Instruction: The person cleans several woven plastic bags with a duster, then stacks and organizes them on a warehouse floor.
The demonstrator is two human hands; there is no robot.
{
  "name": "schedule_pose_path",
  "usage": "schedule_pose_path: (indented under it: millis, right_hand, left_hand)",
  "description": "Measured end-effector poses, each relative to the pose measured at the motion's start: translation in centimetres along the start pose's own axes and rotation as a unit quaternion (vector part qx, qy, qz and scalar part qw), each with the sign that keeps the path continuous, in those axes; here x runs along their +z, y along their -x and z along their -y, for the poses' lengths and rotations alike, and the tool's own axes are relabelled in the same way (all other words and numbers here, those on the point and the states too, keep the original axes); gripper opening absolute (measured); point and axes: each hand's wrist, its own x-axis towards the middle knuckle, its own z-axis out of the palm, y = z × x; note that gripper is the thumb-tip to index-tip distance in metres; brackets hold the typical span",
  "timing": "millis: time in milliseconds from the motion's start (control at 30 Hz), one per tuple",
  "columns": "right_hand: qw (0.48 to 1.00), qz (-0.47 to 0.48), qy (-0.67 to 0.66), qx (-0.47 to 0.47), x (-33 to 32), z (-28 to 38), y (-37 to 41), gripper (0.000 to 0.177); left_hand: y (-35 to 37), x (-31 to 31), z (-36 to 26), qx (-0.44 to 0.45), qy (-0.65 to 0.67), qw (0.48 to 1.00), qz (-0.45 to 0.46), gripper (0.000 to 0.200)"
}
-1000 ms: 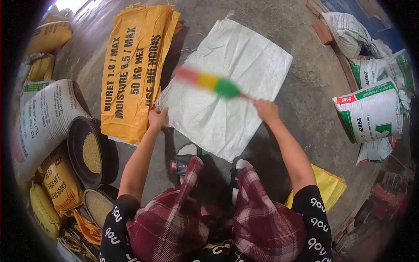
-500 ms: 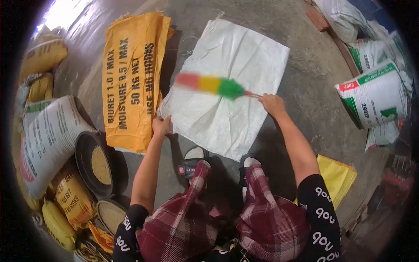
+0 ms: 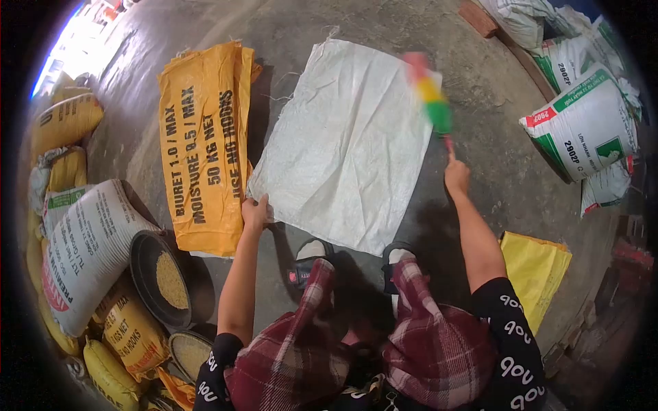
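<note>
A white woven sack (image 3: 343, 144) lies flat on the floor before my feet. My left hand (image 3: 256, 212) pinches its lower left corner, beside the stack of orange printed sacks (image 3: 205, 151). My right hand (image 3: 457, 177) is closed round the thin handle of a duster (image 3: 428, 92), striped red, yellow and green. The duster points up and away from me over the white sack's right edge, its head blurred by motion.
Full white sacks (image 3: 582, 130) lean at the right, near a brick (image 3: 478, 18). A folded yellow sack (image 3: 534, 274) lies at the lower right. At the left are a dark basin of grain (image 3: 171, 281), a full white sack (image 3: 96, 240) and orange sacks (image 3: 133, 329).
My right hand has swung the duster from the middle of the white sack to its right edge. My left hand stays at the sack's corner.
</note>
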Motion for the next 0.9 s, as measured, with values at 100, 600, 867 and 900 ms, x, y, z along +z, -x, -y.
schedule_pose_path:
  millis: [100,600,867,900]
  right_hand:
    - [0.996,-0.062,-0.008,0.059,-0.8,-0.3,-0.8,0.047]
    - [0.978,0.091,-0.008,-0.185,-12.9,1.0,9.3,0.044]
    - [0.997,-0.001,0.065,0.036,-15.1,-9.5,6.3,0.051]
    - [0.998,-0.027,0.035,0.049,-15.5,-11.4,7.0,0.052]
  left_hand:
    - [-2.5,0.1,1.1,0.102,-0.040,0.993,-0.049,0.033]
    - [16.0,3.5,-29.5,0.809,-0.202,0.547,0.075,0.014]
    - [14.1,5.2,-17.7,0.748,-0.341,0.553,0.136,0.018]
    - [13.3,5.9,-16.2,0.732,-0.361,0.556,0.155,0.019]
